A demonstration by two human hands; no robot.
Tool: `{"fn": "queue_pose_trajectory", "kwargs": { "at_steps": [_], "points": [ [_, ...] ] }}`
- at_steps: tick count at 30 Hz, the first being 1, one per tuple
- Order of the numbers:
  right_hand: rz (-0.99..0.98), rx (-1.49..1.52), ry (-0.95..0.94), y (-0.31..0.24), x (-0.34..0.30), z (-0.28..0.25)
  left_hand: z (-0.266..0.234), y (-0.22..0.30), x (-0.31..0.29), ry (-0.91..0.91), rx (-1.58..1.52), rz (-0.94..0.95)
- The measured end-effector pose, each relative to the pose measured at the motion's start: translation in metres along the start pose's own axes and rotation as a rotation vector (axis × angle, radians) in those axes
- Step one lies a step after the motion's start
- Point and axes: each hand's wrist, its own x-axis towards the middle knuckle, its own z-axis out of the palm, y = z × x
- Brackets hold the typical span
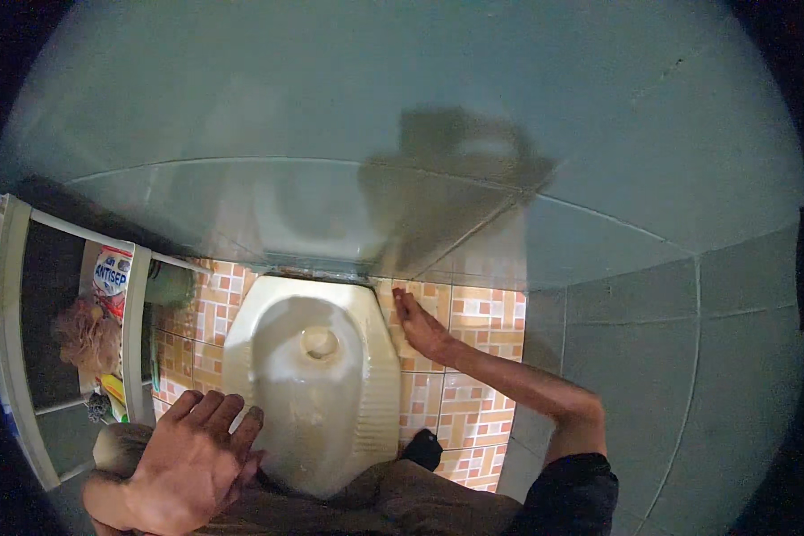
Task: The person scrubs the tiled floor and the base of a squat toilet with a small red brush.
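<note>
A pale cream squat toilet [382,375] with ribbed foot rests is set in the tiled floor in front of me. My left hand [192,464] hangs palm down by my knee, near the toilet's left edge. Its fingers are loosely bent and apart, with nothing seen in them. My right hand [424,332] reaches down beside the toilet's far right edge, above the floor tiles. Seen edge-on, its fingers stretch toward the wall, and no held thing shows. Whether the fingertips touch the toilet's rim or the floor, I cannot tell.
A pale shelf rack [134,330] stands at the left, with a printed packet [112,272], a pinkish mesh bath puff [87,338] and a yellow item [113,387]. Grey-green tiled walls [330,89] rise ahead and at the right. Orange patterned tiles [473,420] cover the floor.
</note>
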Motion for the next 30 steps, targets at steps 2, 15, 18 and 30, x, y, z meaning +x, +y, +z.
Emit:
{"fn": "queue_pose_trajectory", "kwargs": {
  "at_steps": [2,15,18,30],
  "points": [
    [-0.064,-0.430,0.017,-0.008,0.029,-0.012,0.003,-0.001,-0.005,0.009,0.031,0.003],
    [0.167,0.665,-0.329,0.050,-0.003,-0.040,0.000,-0.002,0.006,-0.018,0.051,0.011],
    [0.457,1.369,-0.380,0.070,-0.012,-0.055,0.002,0.002,-0.008,0.020,0.039,-0.018],
    [0.046,0.453,-0.207,0.005,0.056,-0.024,0.003,0.002,0.001,0.033,-0.003,-0.007]
  ]
}}
